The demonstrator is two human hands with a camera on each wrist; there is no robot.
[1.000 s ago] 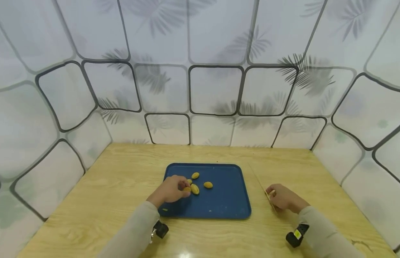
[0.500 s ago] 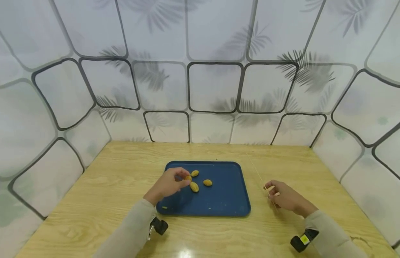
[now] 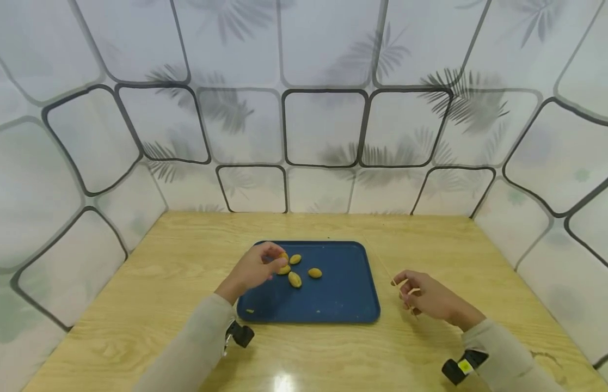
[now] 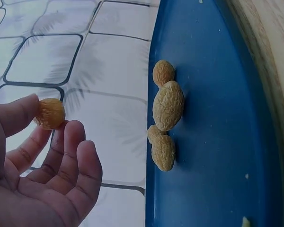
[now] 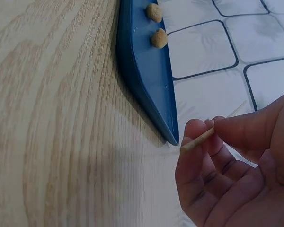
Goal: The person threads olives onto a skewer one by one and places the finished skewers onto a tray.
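A wrinkled orange-yellow dried fruit (image 4: pixel 50 113) is pinched between the thumb and fingers of my left hand (image 3: pixel 252 268), raised over the left part of the blue tray (image 3: pixel 343 302). Several more dried fruits lie on the tray, among them one plump piece (image 3: pixel 295 280) and one farther right (image 3: pixel 315 273). To the right of the tray, my right hand (image 3: pixel 431 298) holds a thin wooden skewer (image 5: pixel 199 140) between thumb and fingertips, close to one end. Its long part slants away toward the back of the table, too thin to follow clearly to its far tip.
The tray lies on a pale wood-grain table (image 3: pixel 196 234). Small pale crumbs dot it, with a larger yellow bit (image 3: pixel 250 311) at the front left. Patterned curtain walls (image 3: pixel 323 130) stand behind and on both sides.
My left hand has lifted with its fruit and moved away toward the tray's back. My right hand has shifted its fingers on the skewer, whose far end has swung left.
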